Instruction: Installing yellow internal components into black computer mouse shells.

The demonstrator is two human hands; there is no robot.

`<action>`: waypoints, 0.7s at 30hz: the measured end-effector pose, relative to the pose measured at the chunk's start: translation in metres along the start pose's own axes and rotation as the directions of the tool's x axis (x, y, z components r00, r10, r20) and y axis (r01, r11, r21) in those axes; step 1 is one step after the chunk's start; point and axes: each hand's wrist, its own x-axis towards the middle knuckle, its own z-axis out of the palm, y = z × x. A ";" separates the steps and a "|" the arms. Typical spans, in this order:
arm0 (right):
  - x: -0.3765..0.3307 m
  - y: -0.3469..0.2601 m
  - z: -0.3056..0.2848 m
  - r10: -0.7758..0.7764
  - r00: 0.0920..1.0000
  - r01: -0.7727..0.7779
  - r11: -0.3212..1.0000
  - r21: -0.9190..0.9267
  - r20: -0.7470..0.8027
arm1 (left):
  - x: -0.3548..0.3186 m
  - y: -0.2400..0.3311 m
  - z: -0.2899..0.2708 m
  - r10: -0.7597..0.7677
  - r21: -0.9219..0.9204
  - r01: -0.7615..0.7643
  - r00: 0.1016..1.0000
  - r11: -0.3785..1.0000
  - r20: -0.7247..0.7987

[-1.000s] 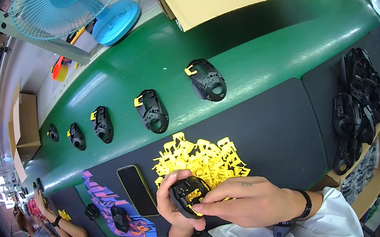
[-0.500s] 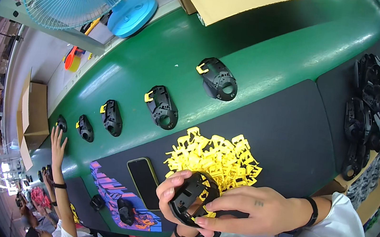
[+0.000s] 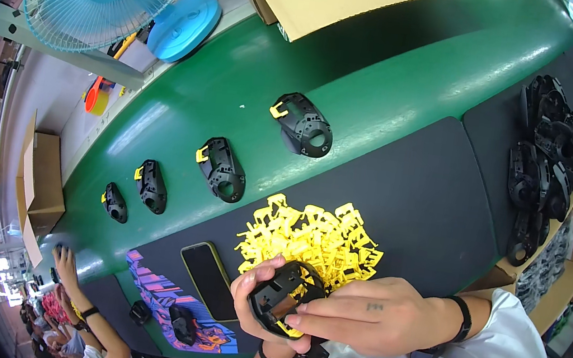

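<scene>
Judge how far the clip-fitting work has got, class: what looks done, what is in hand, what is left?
Done: four black housings with yellow clips lie in a row on the green belt. In hand: the left hand and right hand hold one black housing. Left: a yellow clip pile and stacked black housings at right.

Both hands meet close to the body at the near edge of the worktop; the left hand (image 3: 258, 298) curls upward, fingers closed in a grip; the right hand (image 3: 361, 323) reaches across from the white-sleeved forearm, fingers pinching leftward.
</scene>
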 end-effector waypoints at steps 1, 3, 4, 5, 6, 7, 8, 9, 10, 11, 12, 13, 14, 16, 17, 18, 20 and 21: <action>-0.001 0.000 0.000 0.027 1.000 -0.027 1.000 -0.005 -0.003 | 0.001 0.000 -0.001 -0.035 0.036 0.034 0.999 0.999 0.025; -0.003 0.003 0.000 0.047 0.999 -0.047 0.999 -0.017 0.000 | 0.006 -0.001 0.001 -0.090 -0.029 0.092 0.995 0.995 0.045; -0.004 0.007 0.001 0.046 0.999 -0.046 0.998 0.041 -0.008 | 0.007 -0.001 0.003 -0.142 -0.090 0.148 0.988 0.985 0.068; -0.004 0.009 0.001 0.046 0.999 -0.044 0.994 0.098 -0.016 | 0.006 -0.001 0.006 -0.159 -0.199 0.173 0.984 0.965 0.085; -0.002 0.007 0.001 0.037 0.999 -0.036 0.995 0.091 -0.009 | 0.005 0.001 0.009 -0.173 -0.305 0.197 0.979 0.932 0.104; 0.002 0.005 0.004 0.086 0.996 -0.082 0.987 0.135 -0.023 | 0.006 0.001 0.012 -0.151 -0.434 0.192 0.980 0.880 0.127; 0.003 0.004 0.005 0.135 0.990 -0.127 0.976 0.179 -0.034 | 0.006 0.001 0.015 -0.123 -0.554 0.185 0.981 0.812 0.147; -0.004 0.014 0.004 0.117 0.987 -0.137 0.970 0.199 0.109 | 0.006 0.000 0.011 -0.088 -0.292 0.171 0.957 0.941 0.277; -0.010 0.019 0.000 0.116 0.987 -0.135 0.973 0.186 0.111 | 0.006 -0.002 0.009 -0.096 -0.217 0.171 0.944 0.961 0.317; -0.013 0.023 -0.005 0.159 0.974 -0.189 0.963 0.192 0.158 | 0.009 -0.002 0.009 -0.095 -0.095 0.138 0.927 0.986 0.362; -0.016 0.026 -0.011 0.199 0.958 -0.242 0.948 0.206 0.208 | 0.011 0.001 0.008 -0.104 0.035 0.098 0.910 0.995 0.401; -0.016 0.031 -0.021 0.234 0.954 -0.248 0.967 0.056 0.189 | 0.007 -0.003 0.010 -0.082 -0.053 0.108 0.929 0.993 0.362; -0.017 0.040 -0.026 0.289 0.953 -0.277 0.953 -0.126 0.095 | 0.003 -0.001 0.012 -0.149 -0.126 0.195 0.940 0.973 0.307; -0.025 0.058 -0.042 0.463 0.884 -0.437 0.770 -0.464 -0.064 | -0.003 -0.011 0.001 -0.151 -0.178 0.213 0.938 0.961 0.311; -0.030 0.065 -0.045 0.544 0.830 -0.517 0.669 -0.534 -0.123 | -0.001 -0.013 -0.002 -0.140 -0.118 0.190 0.931 0.975 0.337; -0.032 0.070 -0.048 0.609 0.772 -0.582 0.557 -0.592 -0.185 | 0.001 -0.014 -0.004 -0.125 -0.094 0.164 0.937 0.982 0.326; -0.034 0.067 -0.059 0.627 0.752 -0.604 0.532 -0.594 -0.203 | 0.004 -0.018 -0.007 -0.104 -0.074 0.134 0.942 0.988 0.319; -0.035 0.065 -0.060 0.648 0.733 -0.627 0.525 -0.576 -0.208 | 0.006 -0.018 -0.011 -0.108 -0.052 0.130 0.947 0.990 0.304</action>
